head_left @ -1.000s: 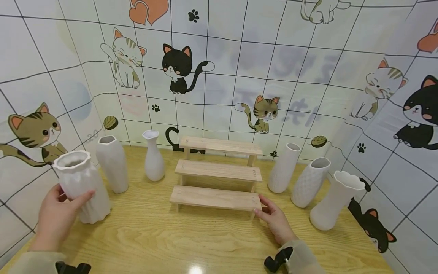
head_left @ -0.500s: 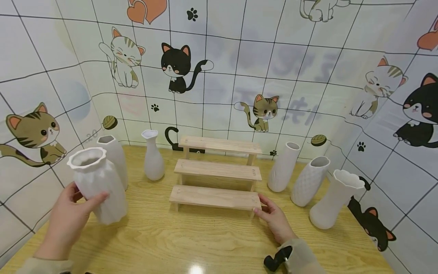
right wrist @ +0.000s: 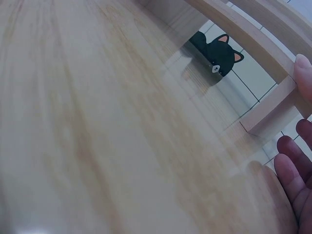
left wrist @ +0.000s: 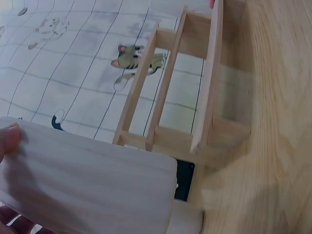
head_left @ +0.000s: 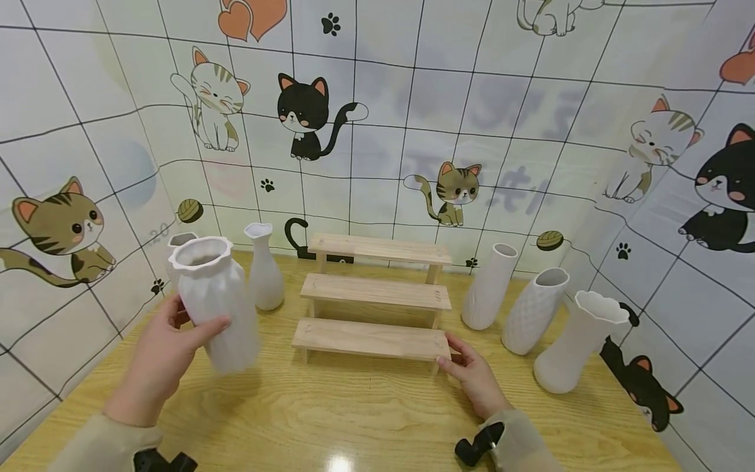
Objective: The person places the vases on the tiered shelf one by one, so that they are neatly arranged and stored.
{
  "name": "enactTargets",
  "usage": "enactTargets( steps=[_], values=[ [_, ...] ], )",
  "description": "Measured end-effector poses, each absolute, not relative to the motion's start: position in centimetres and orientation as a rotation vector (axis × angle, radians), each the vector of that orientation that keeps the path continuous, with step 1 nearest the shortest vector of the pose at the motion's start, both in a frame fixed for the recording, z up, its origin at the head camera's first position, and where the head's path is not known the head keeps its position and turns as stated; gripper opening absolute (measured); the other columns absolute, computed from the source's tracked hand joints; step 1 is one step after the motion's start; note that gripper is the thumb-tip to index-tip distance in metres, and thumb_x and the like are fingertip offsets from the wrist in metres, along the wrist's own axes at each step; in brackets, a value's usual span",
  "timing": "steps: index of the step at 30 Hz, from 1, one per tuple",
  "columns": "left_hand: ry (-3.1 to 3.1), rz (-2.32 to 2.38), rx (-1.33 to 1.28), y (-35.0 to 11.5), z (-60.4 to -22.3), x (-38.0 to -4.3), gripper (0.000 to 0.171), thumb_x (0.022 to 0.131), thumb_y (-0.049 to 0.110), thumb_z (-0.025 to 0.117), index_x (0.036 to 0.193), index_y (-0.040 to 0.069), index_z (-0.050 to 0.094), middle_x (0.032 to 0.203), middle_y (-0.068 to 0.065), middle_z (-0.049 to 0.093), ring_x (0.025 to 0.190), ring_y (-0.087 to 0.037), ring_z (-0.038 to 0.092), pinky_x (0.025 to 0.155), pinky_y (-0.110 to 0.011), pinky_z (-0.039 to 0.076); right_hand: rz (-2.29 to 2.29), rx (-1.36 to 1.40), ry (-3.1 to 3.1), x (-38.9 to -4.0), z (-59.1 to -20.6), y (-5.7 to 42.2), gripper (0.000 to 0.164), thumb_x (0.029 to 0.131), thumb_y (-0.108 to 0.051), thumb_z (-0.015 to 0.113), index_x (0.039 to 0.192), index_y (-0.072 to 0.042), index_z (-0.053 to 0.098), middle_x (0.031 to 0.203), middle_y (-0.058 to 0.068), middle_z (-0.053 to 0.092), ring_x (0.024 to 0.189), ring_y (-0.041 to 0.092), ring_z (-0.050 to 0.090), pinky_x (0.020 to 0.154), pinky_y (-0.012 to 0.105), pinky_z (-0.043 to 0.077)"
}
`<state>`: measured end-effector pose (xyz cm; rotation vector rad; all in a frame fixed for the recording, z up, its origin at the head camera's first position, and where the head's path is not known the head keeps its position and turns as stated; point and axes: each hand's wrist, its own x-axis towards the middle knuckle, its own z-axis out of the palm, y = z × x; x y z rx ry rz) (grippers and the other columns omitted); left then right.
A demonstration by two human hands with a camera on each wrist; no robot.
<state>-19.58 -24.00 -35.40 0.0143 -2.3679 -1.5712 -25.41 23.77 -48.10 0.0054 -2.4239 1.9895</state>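
My left hand (head_left: pixel 165 354) grips a white vase (head_left: pixel 218 305) with a ruffled rim around its side, thumb across the front. The vase leans a little and its base is held over the table; its pale ribbed body (left wrist: pixel 92 175) fills the lower left of the left wrist view. A three-step wooden stand (head_left: pixel 371 337) occupies the middle of the table. At the right end of its lowest step, my right hand (head_left: pixel 474 379) pinches the corner. The right wrist view has the thumb (right wrist: pixel 303 73) on the board's edge and the other fingers curled beside the leg.
Behind the held vase stand a partly hidden white vase (head_left: pixel 177 244) and a slim-necked vase (head_left: pixel 268 278). Right of the stand are a smooth tall vase (head_left: pixel 486 295), a textured vase (head_left: pixel 531 318) and a flared-rim vase (head_left: pixel 575 347). A cat-print sheet (head_left: pixel 383 118) hangs behind.
My left hand has carried the ruffled vase rightward from the left side, lifting it so it now overlaps the vase behind. My right hand stays at the stand's corner.
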Motion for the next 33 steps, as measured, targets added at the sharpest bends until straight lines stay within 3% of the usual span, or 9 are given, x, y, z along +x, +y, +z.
enactTargets(
  steps=[11, 21, 33],
  values=[
    [-2.363, -1.744, -0.135, -19.7, -33.6, -21.3, 0.075, 0.084, 0.030, 0.077, 0.143, 0.009, 0.036, 0.128, -0.016, 0.044, 0.113, -0.027, 0.042, 0.086, -0.041, 0.045, 1.988, -0.035, -2.430, -25.4, -48.4, 24.0, 0.067, 0.090, -0.017, 0.069, 0.148, -0.008, 0.037, 0.145, 0.014, 0.043, 0.110, 0.022, 0.051, 0.087, 0.026, 0.043],
    [-2.323, -1.872, -0.190, -16.6, -33.3, -23.3, 0.076, 0.079, 0.029, 0.081, 0.139, 0.007, 0.040, 0.127, -0.016, 0.046, 0.114, -0.031, 0.044, 0.089, -0.046, 0.045, 1.973, -0.020, -2.424, -25.3, -48.5, 23.9, 0.065, 0.089, -0.017, 0.070, 0.146, -0.008, 0.040, 0.144, 0.015, 0.045, 0.110, 0.024, 0.051, 0.086, 0.025, 0.043],
    [-2.322, -1.940, -0.214, -13.8, -33.4, -25.0, 0.081, 0.075, 0.034, 0.084, 0.140, 0.014, 0.040, 0.131, -0.007, 0.047, 0.119, -0.029, 0.046, 0.095, -0.052, 0.043, 1.971, 0.008, -2.429, -25.6, -48.6, 23.9, 0.065, 0.089, -0.019, 0.071, 0.146, -0.009, 0.041, 0.145, 0.013, 0.042, 0.111, 0.025, 0.051, 0.087, 0.026, 0.043]
  ],
)
